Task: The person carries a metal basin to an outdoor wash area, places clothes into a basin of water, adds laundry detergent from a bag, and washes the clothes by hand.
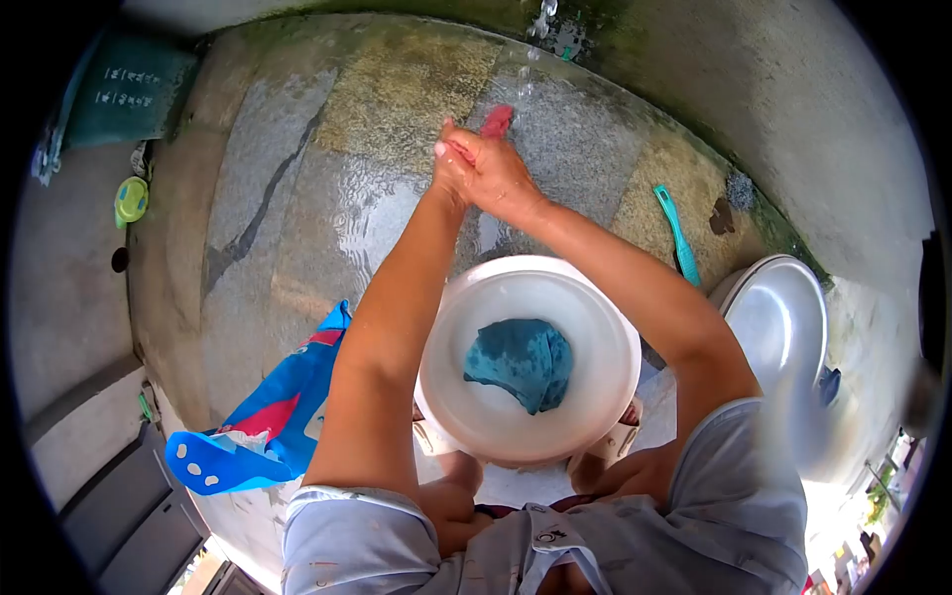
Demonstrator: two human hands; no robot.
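Observation:
Both my hands are stretched out ahead, over the wet stone floor, pressed together around a small bunched red cloth (pixel 497 121). One end of it pokes out beyond the fingers of my right hand (pixel 499 180). My left hand (pixel 453 171) is closed against the right, its thumb on top, and most of the cloth is hidden between the palms. Nearer to me, between my feet, stands a white basin (pixel 516 436). A wet teal cloth (pixel 520 363) lies crumpled in the bottom of it.
Water drops (pixel 540 22) fall at the far wall. At right are a teal-handled brush (pixel 676 233) and a metal basin (pixel 788 322). A blue and pink bag (pixel 268 426) lies left of my arm. A green container (pixel 129 89) stands far left, near a yellow-green object (pixel 131 201).

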